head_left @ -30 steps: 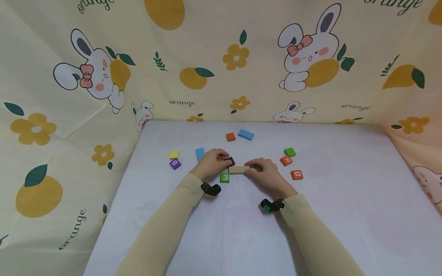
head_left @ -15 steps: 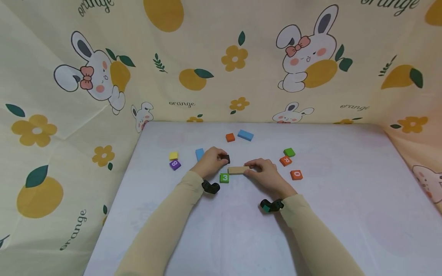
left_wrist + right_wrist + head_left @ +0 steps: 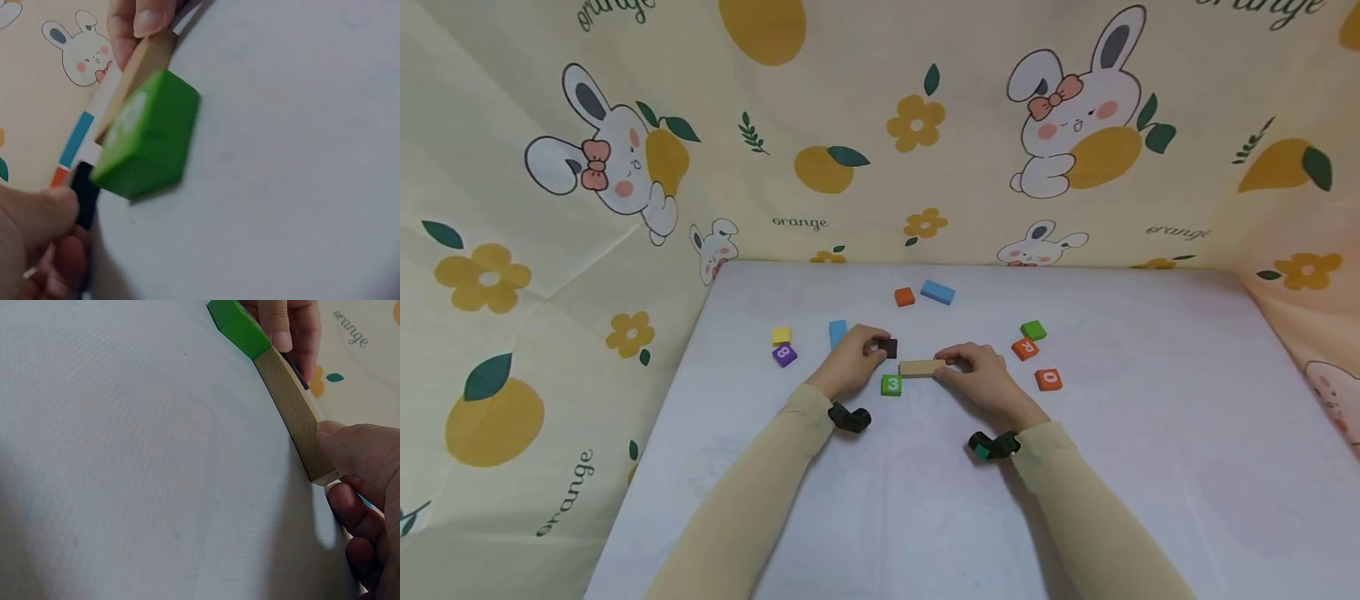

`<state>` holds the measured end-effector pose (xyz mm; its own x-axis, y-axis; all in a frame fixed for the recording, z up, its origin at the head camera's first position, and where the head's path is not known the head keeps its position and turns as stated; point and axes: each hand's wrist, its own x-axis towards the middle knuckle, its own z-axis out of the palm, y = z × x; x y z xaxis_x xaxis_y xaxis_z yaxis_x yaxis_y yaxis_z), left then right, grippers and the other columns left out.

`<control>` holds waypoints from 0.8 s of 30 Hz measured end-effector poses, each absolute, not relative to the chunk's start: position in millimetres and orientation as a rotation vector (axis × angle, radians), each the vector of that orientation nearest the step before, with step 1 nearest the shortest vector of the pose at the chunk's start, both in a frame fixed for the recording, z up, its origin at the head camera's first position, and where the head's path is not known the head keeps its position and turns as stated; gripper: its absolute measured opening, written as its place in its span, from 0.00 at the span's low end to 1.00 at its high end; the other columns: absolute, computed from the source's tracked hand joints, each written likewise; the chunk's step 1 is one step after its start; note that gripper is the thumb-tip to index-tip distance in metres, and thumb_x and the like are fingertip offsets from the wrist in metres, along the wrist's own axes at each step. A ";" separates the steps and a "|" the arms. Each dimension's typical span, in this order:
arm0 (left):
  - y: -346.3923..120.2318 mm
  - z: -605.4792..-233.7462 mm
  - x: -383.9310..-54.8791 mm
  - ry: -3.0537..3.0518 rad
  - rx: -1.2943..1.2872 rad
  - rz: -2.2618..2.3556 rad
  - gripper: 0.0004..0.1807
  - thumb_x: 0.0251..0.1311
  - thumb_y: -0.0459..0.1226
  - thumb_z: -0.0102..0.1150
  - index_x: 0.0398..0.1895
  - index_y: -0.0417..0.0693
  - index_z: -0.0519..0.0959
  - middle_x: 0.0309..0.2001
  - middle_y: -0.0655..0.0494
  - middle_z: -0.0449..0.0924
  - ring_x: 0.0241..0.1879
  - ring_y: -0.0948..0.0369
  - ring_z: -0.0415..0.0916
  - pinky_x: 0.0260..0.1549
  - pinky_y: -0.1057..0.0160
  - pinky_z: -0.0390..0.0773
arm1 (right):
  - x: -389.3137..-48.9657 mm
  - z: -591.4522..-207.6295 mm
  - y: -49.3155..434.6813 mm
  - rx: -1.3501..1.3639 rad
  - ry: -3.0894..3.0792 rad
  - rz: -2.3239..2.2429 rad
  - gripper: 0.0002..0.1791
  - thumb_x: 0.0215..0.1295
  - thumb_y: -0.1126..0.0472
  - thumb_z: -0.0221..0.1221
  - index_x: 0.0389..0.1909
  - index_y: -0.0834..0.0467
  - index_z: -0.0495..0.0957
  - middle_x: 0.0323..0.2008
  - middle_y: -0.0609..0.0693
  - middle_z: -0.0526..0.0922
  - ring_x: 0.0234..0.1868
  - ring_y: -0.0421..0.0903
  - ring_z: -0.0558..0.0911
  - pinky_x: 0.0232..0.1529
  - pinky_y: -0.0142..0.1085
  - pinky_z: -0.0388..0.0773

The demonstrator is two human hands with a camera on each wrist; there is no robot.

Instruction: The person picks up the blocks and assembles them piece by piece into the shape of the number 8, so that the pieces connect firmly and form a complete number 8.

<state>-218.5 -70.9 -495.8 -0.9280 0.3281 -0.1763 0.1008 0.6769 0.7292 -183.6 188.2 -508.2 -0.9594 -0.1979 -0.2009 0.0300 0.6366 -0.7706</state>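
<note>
So the left hand (image 3: 848, 362) pinches the dark block (image 3: 889, 348) by its left edge, just past the plank (image 3: 917, 369); the right hand (image 3: 985, 385) pinches the plank's right end, probably steadying it on the table (image 3: 895, 508).

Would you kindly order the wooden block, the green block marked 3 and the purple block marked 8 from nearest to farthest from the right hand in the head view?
1. Wooden block: held by the right hand.
2. Green block marked 3: by the wooden block's left end.
3. Purple block marked 8: past the left hand.
</note>
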 end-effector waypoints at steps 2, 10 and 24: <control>-72.4 -499.9 -217.3 2.587 0.344 1.152 0.19 0.70 0.41 0.53 0.63 0.56 0.72 0.56 0.56 0.69 0.45 0.59 0.68 0.46 0.59 0.71 | -183.7 -508.2 188.4 -0.127 2.592 -1.227 0.18 0.62 0.43 0.62 0.53 0.40 0.79 0.50 0.43 0.74 0.57 0.49 0.61 0.58 0.52 0.53; -74.9 -511.9 -214.3 2.544 0.321 1.283 0.19 0.70 0.44 0.53 0.62 0.59 0.71 0.50 0.59 0.71 0.39 0.60 0.70 0.37 0.61 0.72 | -184.4 -508.8 187.8 -0.126 2.598 -1.224 0.18 0.62 0.43 0.62 0.52 0.39 0.79 0.49 0.42 0.75 0.56 0.49 0.62 0.58 0.52 0.52; -76.9 -514.5 -212.2 2.534 0.324 1.338 0.17 0.67 0.46 0.57 0.59 0.62 0.74 0.37 0.56 0.72 0.33 0.60 0.69 0.31 0.62 0.70 | -184.8 -509.0 187.0 -0.143 2.622 -1.216 0.19 0.62 0.43 0.63 0.52 0.42 0.79 0.51 0.44 0.75 0.56 0.50 0.62 0.56 0.52 0.53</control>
